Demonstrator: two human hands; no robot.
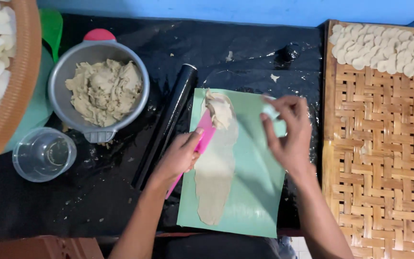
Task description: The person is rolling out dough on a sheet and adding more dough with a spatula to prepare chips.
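A long strip of flattened beige dough (215, 177) lies on a pale green sheet (255, 192). My left hand (180, 156) grips a pink flat scraper (206, 132), whose blade sits under a curled-up lump of dough (219, 109) at the strip's far end. My right hand (288, 132) hovers over the sheet's right side and pinches a small thin pale piece (270, 111) between thumb and fingers.
A black rolling pin (168, 124) lies left of the sheet. A grey bowl of dough (99, 91) and a clear plastic cup (44, 154) stand at the left. A woven bamboo tray (379, 158) at the right carries rows of pale dough pieces (384, 50). A brown basket (22, 76) sits far left.
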